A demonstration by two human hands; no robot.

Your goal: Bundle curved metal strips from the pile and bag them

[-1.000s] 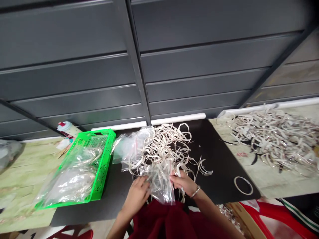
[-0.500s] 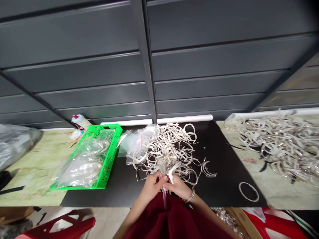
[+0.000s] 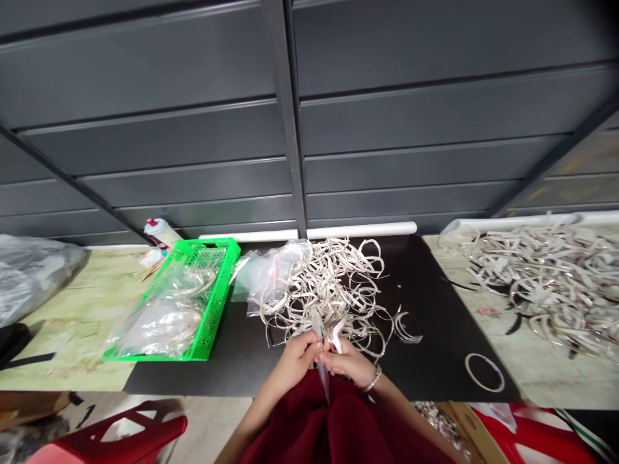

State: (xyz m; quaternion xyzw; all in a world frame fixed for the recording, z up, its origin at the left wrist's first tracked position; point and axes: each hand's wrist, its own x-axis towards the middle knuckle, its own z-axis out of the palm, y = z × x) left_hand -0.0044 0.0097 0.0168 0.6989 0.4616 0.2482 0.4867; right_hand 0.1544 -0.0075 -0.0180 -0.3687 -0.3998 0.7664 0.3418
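My left hand [image 3: 296, 356] is closed, its thumb and fingers pinching a narrow clear plastic bag [image 3: 324, 381] seen nearly edge-on. Right beside it, my right hand [image 3: 355, 364] is curled round a white curved strip [image 3: 338, 340] that sticks up between its fingers. The fingertips of both hands meet at the bag; whether the right fingers also grip it I cannot tell. Just beyond the hands lies a tangled heap of thin whitish curved strips [image 3: 333, 277]. Flat clear plastic bags [image 3: 265, 277] rest against the heap's left side.
On the left stands a green plastic basket [image 3: 220, 322] with filled clear bags [image 3: 164, 325]. A closed ring [image 3: 484, 372] lies at the right on the black mat [image 3: 435, 322]. Another pile of strips [image 3: 561, 283] covers the right table. A red stool [image 3: 120, 435] is below left.
The clear bag's lower end has swung slightly right and shows wider. The white strip in my right hand has tilted a little. The whole view has shifted slightly.
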